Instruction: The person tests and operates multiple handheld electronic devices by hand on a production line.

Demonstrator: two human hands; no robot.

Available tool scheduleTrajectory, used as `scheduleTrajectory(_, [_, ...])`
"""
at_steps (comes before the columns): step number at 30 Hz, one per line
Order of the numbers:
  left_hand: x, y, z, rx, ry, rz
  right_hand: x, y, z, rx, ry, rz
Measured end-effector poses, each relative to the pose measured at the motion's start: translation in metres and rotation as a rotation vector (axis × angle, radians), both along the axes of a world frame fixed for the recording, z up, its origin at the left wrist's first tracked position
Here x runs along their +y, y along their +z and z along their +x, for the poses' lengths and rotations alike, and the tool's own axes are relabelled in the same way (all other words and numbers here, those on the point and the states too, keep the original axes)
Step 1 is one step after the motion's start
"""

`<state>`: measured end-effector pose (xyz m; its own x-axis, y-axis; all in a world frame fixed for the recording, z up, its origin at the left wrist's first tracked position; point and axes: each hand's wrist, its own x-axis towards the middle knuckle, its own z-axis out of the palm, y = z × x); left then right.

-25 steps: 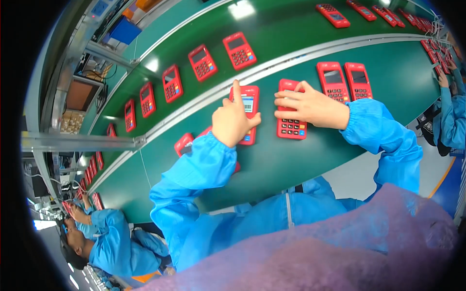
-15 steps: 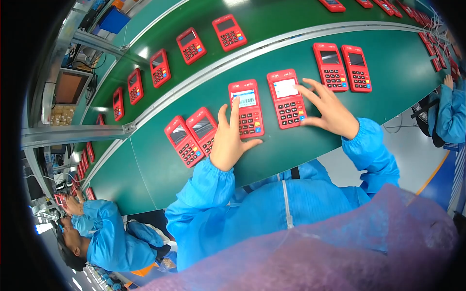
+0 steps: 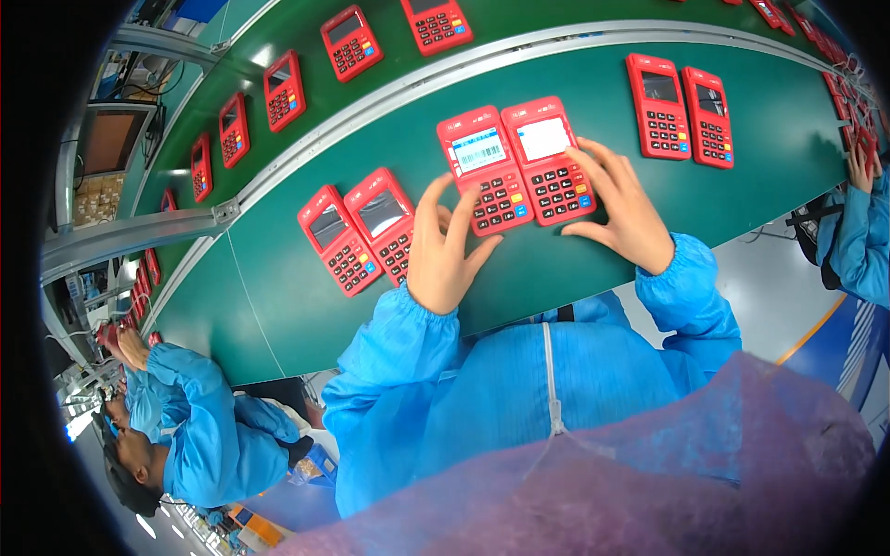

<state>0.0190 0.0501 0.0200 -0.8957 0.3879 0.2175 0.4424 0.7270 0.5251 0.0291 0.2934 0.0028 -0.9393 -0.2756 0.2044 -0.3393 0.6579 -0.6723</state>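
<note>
Two red card payment terminals lie side by side on the green bench in front of me, their long edges touching or nearly so. The left terminal (image 3: pixel 486 167) has a lit screen with a barcode, and the right terminal (image 3: pixel 545 159) has a bright, mostly white screen. My left hand (image 3: pixel 441 250) is open at the left terminal's left edge, a finger over the side of its keypad. With fingers spread, my right hand (image 3: pixel 627 211) rests at the right terminal's right edge, a fingertip near the lower corner of its screen. Neither hand is wrapped round a terminal.
Another pair of dark-screened terminals (image 3: pixel 356 230) lies left of my left hand, and a further pair (image 3: pixel 682 109) lies at the right. Beyond a metal rail (image 3: pixel 371 109), more terminals stand in a row. Co-workers in blue sit at the left (image 3: pixel 209 422) and right (image 3: pixel 858 232).
The two lit terminals were apart and now lie together, with the right one shifted left and both turned slightly. My left finger has left the barcode screen. The whole view has shifted a little.
</note>
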Motion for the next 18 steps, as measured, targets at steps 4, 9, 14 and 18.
scheduleTrajectory(4, [-0.006,-0.016,0.008,0.277,-0.088,-0.070,0.014,0.001,0.009,0.182,-0.063,-0.033])
scheduleTrajectory(9, [-0.003,-0.023,0.009,0.445,-0.171,-0.180,0.021,-0.009,0.018,0.309,0.046,0.068])
scheduleTrajectory(14, [-0.005,-0.023,0.011,0.451,-0.168,-0.309,0.019,-0.011,0.019,0.298,0.093,0.119])
scheduleTrajectory(18, [-0.002,-0.021,0.008,0.421,-0.175,-0.276,0.021,-0.008,0.018,0.284,0.059,0.134])
